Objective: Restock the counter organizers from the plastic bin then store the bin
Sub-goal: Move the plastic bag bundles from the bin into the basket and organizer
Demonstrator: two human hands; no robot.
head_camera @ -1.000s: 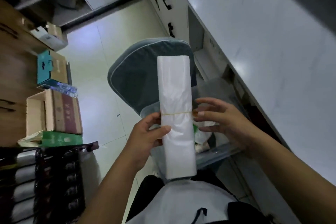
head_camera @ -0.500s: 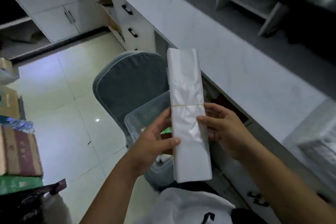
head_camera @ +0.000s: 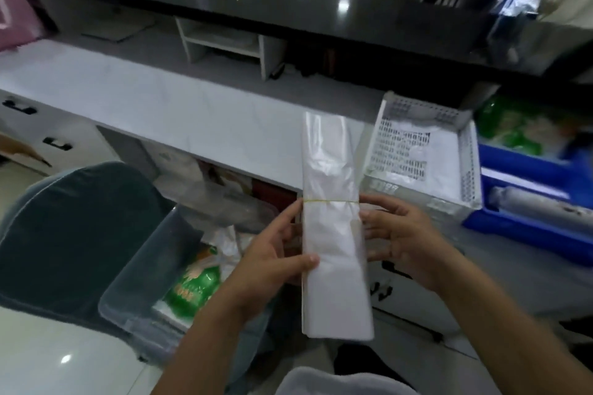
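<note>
Bundle of clear plastic bags (head_camera: pixel 333 234) held upright in front of the body, between both hands, over the gap between the chair and the counter (head_camera: pixel 179 112).

Left hand (head_camera: pixel 272 263): thumb laid across the near face of the bundle below the rubber band (head_camera: pixel 330 201), index finger reaching up to the band at the left edge. Fingers closed on the stack from the left. Right hand (head_camera: pixel 398 244): fingers (head_camera: pixel 375 218) spread narrow along the right edge, bracing rather than clamping, as far as can be told. Judgement: a two-sided hold keeps a limp, slippery stack flat and stops the sheets fanning; the band does the rest.

Plastic bin (head_camera: pixel 134 282): clear, resting on the grey chair (head_camera: pixel 64 228) at near left, open, with green printed packets (head_camera: pixel 192 285) and more plastic inside. Probably parked there to be within arm's reach while unloading. Not emptied, so storing it is some way off.

White perforated basket (head_camera: pixel 420 151) sits on the counter just right of the bundle's top end, already holding flat white bags. Likely destination, since the contents match. Blue tray (head_camera: pixel 529 189) further right holds a grey roll and, behind it, green items, blurred.

Next move as judged: swing the bundle right and lay it flat in the basket. Risk: loose upper half flopping over the basket rim.
</note>
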